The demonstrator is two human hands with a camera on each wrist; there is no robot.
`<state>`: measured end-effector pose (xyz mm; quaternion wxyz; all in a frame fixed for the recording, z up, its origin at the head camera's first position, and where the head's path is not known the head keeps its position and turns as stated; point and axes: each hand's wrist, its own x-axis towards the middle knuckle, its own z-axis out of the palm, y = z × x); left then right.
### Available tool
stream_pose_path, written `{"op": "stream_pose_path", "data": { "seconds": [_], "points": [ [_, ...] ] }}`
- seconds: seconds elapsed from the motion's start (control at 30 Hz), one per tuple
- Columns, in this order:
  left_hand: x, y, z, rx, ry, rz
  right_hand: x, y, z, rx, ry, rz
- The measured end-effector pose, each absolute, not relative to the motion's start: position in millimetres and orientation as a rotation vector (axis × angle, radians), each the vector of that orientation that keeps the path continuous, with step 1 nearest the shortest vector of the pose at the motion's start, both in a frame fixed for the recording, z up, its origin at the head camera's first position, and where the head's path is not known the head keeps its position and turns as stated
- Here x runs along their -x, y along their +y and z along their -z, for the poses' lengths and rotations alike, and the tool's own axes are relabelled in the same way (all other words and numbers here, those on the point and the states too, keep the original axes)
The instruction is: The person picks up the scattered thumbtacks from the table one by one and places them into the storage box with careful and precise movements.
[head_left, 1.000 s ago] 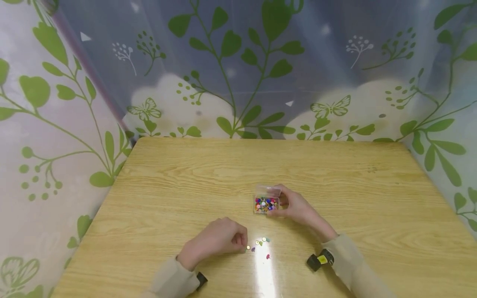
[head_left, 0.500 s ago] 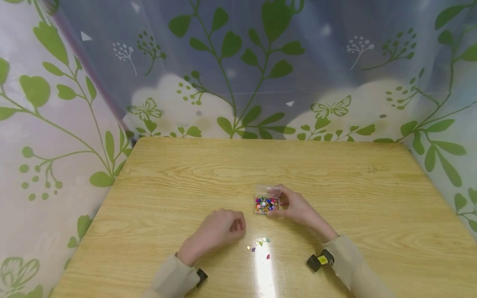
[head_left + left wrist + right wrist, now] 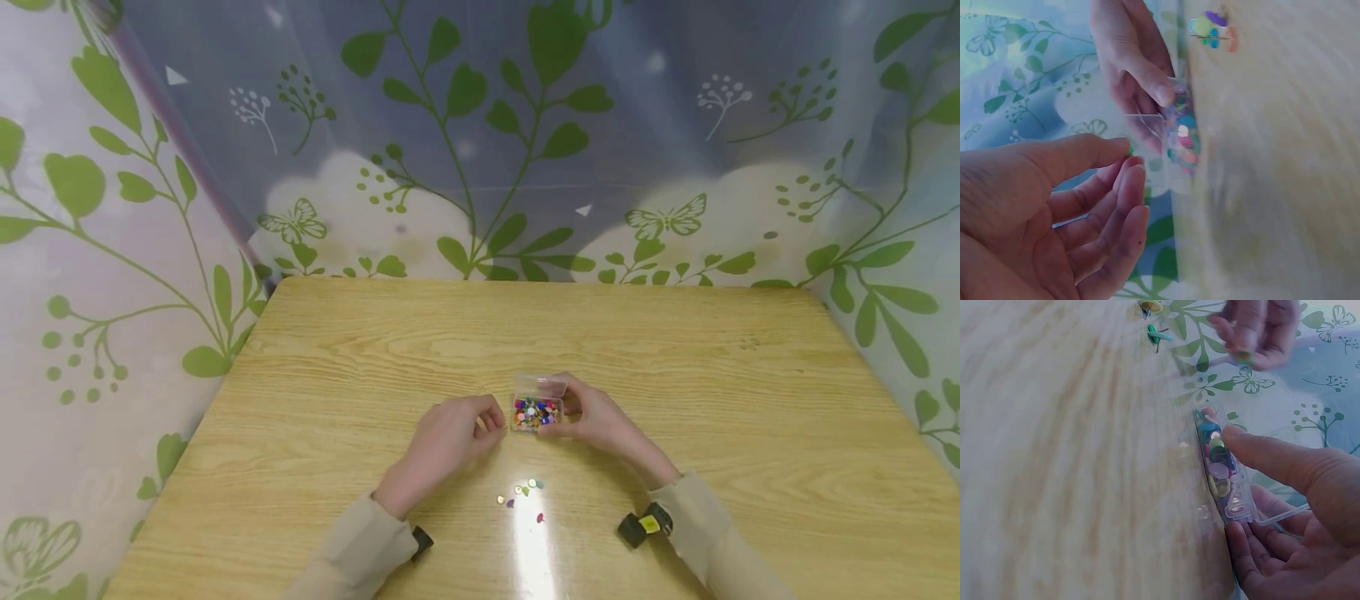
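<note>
In the head view a small clear plastic box [image 3: 537, 414] full of multicoloured thumbtacks stands on the table, its lid [image 3: 542, 385] raised at the back. My right hand [image 3: 600, 414] grips the box's right side, thumb at the front and fingers behind. Just left of the box is my left hand [image 3: 453, 437], apart from it. Thumb and fingertip there pinch a tiny green thumbtack [image 3: 1130, 152], mostly hidden by the fingers. Several loose thumbtacks [image 3: 518, 490] lie on the table in front of the box, some with gold undersides up.
A wooden table [image 3: 360, 350] spreads under both hands. Patterned curtains [image 3: 465, 150] with green leaves close in its back and sides. A black wrist camera [image 3: 637, 527] sits at the right sleeve. Glare streaks the table's front.
My left hand has lifted from beside the loose thumbtacks and moved away from me, up to the left of the box. The right hand and box stay in place.
</note>
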<state>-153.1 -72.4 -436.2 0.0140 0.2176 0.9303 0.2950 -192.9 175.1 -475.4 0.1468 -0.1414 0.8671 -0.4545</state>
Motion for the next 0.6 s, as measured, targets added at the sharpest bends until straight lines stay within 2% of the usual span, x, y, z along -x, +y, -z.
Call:
{"op": "stream_pose_path", "data": {
  "seconds": [0.27,0.6],
  "points": [
    [166.2,-49.0,420.6,-0.702,2.915,-0.918,191.7,176.7,475.2,0.440,2.491,1.317],
    [172.6,-36.7,424.3,-0.745,2.951,-0.965,192.3,177.0,475.0,0.455,2.495,1.308]
  ]
}}
